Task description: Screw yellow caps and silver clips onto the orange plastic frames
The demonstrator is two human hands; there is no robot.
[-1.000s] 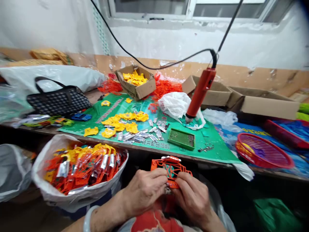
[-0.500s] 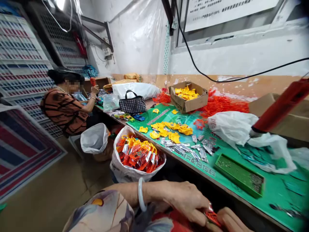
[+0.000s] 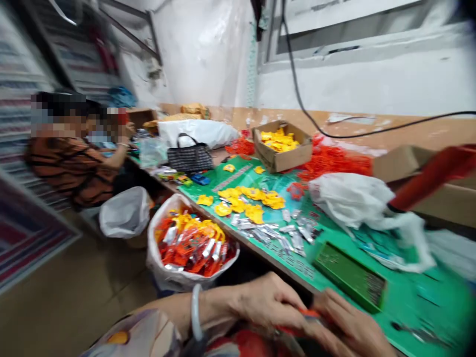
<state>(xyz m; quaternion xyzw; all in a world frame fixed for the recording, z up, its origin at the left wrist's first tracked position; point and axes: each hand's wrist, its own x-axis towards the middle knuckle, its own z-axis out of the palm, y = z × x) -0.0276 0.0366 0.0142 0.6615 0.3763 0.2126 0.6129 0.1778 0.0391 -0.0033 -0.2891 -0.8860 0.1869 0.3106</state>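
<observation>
Low in front of me, my left hand (image 3: 269, 302) and my right hand (image 3: 347, 320) are closed together on an orange plastic frame (image 3: 310, 313). Fingers and blur cover most of that part. A pale bangle (image 3: 196, 312) circles my left wrist. Left of my hands, a white sack (image 3: 154, 248) is heaped with orange frames that carry yellow and silver pieces. On the bench beyond lie yellow plastic pieces (image 3: 255, 213) and silver pieces (image 3: 297, 240). A green tray (image 3: 334, 263) with tiny metal bits sits just past my right hand.
A red electric screwdriver (image 3: 435, 176) hangs at the right, in front of a white plastic bag (image 3: 345, 198). A cardboard box (image 3: 282, 161) holds yellow pieces at the back. At the far left a co-worker (image 3: 74, 163) sits near another white sack (image 3: 124, 213).
My view has swung left, bringing the co-worker into sight, then shifted slightly back right. Both hands stay on the orange frame, now lower right in view.
</observation>
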